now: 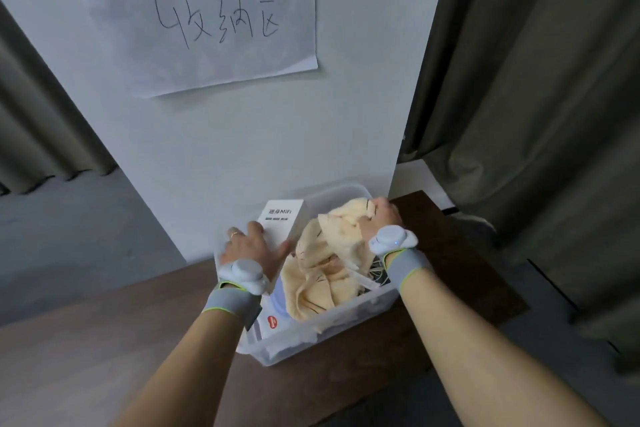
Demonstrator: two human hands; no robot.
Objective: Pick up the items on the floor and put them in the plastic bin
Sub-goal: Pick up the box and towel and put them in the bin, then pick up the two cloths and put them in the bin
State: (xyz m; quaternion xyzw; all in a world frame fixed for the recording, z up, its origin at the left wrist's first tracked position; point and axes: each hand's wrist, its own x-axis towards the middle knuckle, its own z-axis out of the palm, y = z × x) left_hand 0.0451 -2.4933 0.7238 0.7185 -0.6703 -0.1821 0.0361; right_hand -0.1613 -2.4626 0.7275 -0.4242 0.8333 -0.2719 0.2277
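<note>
A clear plastic bin (341, 321) stands on a dark wooden surface against the wall. Inside it lie a crumpled pale yellow cloth (325, 263), a white MiFi box (282, 222) at the back left, a white item with a red label (277, 319) at the front left and some thin cables (375, 276) on the right. My left hand (251, 248) rests over the bin's left side, fingers on the white box. My right hand (379, 218) is closed on the far edge of the yellow cloth, inside the bin. Both wrists wear grey bands with white sensors.
A white wall (242, 149) rises right behind the bin, with a handwritten paper sheet (214, 17) taped to it. Dark green curtains hang at left (41, 121) and right (536, 97). The wooden surface (104, 340) extends toward me and ends at the right edge (502, 288).
</note>
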